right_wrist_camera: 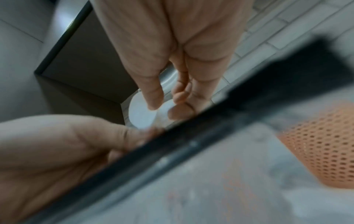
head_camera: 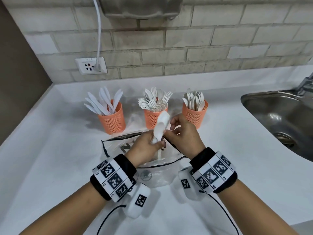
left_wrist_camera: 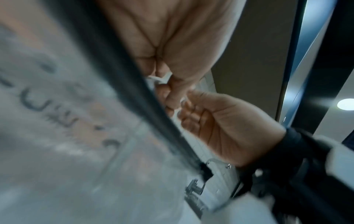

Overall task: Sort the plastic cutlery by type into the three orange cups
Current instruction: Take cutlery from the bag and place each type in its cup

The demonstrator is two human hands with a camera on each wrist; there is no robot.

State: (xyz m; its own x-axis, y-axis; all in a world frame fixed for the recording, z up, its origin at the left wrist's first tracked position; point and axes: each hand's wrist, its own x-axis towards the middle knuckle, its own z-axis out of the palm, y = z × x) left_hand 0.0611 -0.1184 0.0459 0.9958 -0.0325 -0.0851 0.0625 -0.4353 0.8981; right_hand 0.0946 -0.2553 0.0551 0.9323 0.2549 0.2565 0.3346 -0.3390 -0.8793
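Three orange mesh cups stand in a row on the white counter: the left cup holds knives, the middle cup forks, the right cup spoons. My left hand grips a small bunch of white plastic spoons by their handles, bowls pointing up, in front of the middle cup. My right hand pinches the bowl of one spoon in that bunch between thumb and fingers. In the left wrist view my curled fingers close round white handles.
A clear zip pouch with black trim lies under both hands. A steel sink sits at the right with a tap behind it. A wall socket with a white cable is at the back left. A brown wall panel bounds the left.
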